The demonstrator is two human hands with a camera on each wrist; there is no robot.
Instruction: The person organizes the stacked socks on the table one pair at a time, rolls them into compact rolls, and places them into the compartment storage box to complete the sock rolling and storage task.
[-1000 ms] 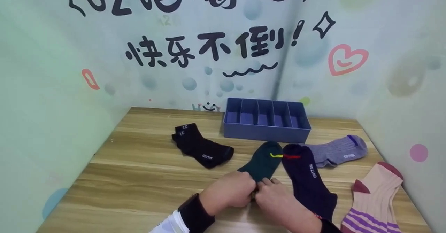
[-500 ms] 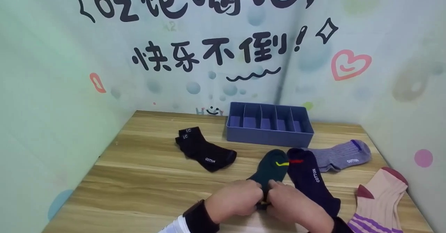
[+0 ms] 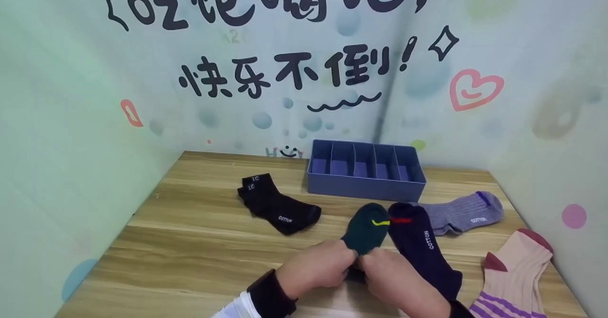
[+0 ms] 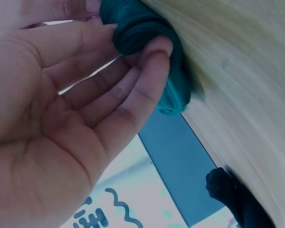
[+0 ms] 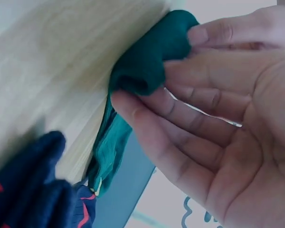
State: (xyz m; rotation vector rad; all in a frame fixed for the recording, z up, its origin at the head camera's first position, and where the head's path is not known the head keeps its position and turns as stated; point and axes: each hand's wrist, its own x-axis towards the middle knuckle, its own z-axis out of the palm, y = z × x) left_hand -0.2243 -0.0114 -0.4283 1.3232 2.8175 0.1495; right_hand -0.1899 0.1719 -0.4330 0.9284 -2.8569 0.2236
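Note:
A dark green sock (image 3: 366, 230) with a yellow stripe at its toe lies on the table. My left hand (image 3: 320, 263) pinches its near end from the left. From the other side my right hand (image 3: 396, 277) pinches the same end, close to the left hand. In the left wrist view the green sock (image 4: 178, 88) is folded over between thumb and fingers. The right wrist view shows the fold of the green sock (image 5: 149, 59) as a thick roll under my fingertips. Touching the green sock's toe, a navy sock (image 3: 422, 249) with a red stripe lies alongside.
A blue box (image 3: 365, 185) with several compartments stands at the back. Black socks (image 3: 280, 208) lie at left. Grey socks (image 3: 460, 213) lie behind the navy one. Pink socks (image 3: 513, 270) with purple stripes lie near the right table edge. Printed cloth walls (image 3: 142, 71) surround the table.
The head view has shifted slightly, so the scene sits lower and further right than a second ago. Both hands stay on the green sock, their fingers turning at its near end.

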